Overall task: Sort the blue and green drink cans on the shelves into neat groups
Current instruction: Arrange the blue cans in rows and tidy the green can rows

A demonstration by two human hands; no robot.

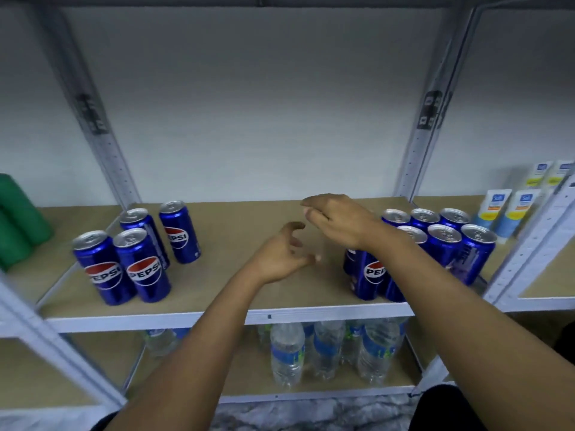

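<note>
From the head camera, your left hand [284, 255] hangs over the bare middle of the wooden shelf [249, 293], fingers spread and curled, holding nothing. Your right hand [337, 220] sits just at its 1 o'clock, a little higher, fingers loosely bent and also empty. At 9 o'clock from your hands, four blue cans [137, 253] stand upright in a loose cluster, two in front and two behind. At 3 o'clock, a tighter block of blue cans [445, 244] stands in rows, your right forearm crossing in front of its near cans (so their count is hard to tell). Far out at 9 o'clock, on the neighbouring shelf, green cans [15, 219] show blurred at the frame edge. Water bottles [287, 353] stand on the shelf below, at 6 o'clock.
</note>
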